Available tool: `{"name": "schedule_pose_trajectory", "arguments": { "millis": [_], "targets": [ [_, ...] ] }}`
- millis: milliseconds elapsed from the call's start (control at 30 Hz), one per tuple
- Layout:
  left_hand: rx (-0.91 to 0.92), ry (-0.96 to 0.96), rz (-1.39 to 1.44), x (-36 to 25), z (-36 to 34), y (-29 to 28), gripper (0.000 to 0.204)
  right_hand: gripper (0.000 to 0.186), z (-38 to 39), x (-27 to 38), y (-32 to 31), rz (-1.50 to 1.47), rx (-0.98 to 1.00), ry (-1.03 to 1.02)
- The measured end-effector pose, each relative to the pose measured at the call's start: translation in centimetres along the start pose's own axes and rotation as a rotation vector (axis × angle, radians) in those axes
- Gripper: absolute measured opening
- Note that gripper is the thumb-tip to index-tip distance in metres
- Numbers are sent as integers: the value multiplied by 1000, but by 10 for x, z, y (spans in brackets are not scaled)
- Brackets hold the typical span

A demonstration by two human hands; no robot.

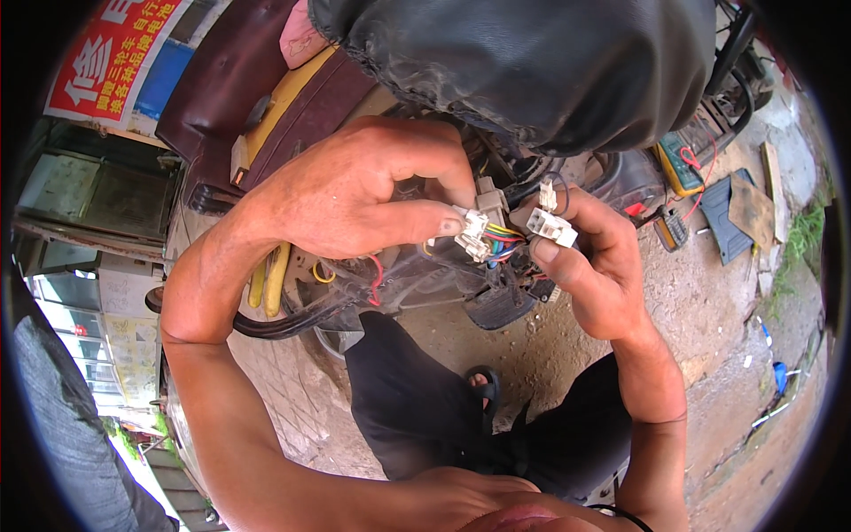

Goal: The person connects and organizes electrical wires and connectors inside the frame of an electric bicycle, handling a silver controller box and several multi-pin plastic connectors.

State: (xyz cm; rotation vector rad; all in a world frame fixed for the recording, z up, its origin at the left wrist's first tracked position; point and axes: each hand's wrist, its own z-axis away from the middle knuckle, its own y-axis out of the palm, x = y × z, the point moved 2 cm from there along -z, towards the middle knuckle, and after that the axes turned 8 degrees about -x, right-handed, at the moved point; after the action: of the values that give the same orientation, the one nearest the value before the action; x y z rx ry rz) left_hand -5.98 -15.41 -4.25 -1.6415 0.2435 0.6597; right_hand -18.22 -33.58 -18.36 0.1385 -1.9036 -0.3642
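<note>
My left hand (381, 191) pinches a white plug connector (473, 238) between thumb and fingers. From it runs a bundle of coloured wires (503, 234), toward my right hand. My right hand (603, 262) grips another white connector (551, 228), with its thumb below. A smaller white connector (548, 195) stands just above that one. Between the hands sits a greyish connector block (490, 199). Whether the held connectors are joined by the same wires, I cannot tell. Over the hands hangs a black padded seat (541, 71) of a vehicle, whose frame lies behind them.
A maroon padded seat (222, 80) lies at the upper left. Yellow-handled pliers-like grips (276, 278) rest below my left wrist. At right are a multimeter (681, 165) with red leads, a dark tray (725, 220) and a board (752, 211). Someone's grey trouser leg (66, 408) shows far left.
</note>
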Motion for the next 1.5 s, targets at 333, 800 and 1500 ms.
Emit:
{"name": "schedule_pose_trajectory", "arguments": {
  "millis": [333, 800, 1500],
  "targets": [
    [10, 7, -22, -2, -2, -1, 15, 34, -1, -2, -11, -149, -98, 135],
    [23, 3, -30, -1, -5, -3, 19, 46, -10, -20, -48, -730, -16, 157],
    [34, -30, -46, -2, -4, -3, 18, 22, -1, 0, -29, -396, -40, 185]
  ]
}}
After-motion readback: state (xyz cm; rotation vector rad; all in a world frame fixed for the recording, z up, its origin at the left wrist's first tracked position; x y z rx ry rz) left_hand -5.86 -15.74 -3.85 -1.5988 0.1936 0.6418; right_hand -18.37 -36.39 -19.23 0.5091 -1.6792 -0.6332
